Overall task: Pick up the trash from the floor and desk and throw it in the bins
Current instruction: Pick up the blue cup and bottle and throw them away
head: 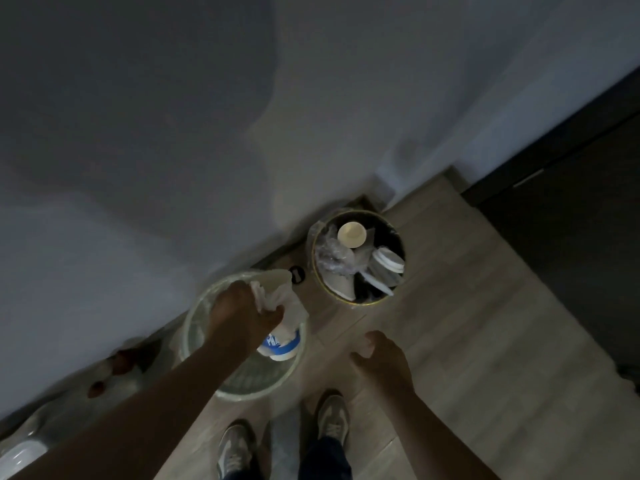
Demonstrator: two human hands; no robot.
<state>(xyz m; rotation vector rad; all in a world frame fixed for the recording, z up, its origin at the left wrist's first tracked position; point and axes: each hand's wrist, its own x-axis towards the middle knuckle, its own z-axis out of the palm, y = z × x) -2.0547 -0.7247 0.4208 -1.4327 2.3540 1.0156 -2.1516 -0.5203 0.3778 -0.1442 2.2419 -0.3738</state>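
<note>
The left hand [242,317], gripping crumpled paper [277,292] over the clear bin [194,327], should let go squarely above its mouth; whether the loosely curled right hand [381,365] holds anything is unclear

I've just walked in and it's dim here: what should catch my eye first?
The left hand grips crumpled white paper over the clear bin by the wall. To its right, a dark bin stands crammed with cups and plastic, while the right hand hangs empty above the floor.
</note>
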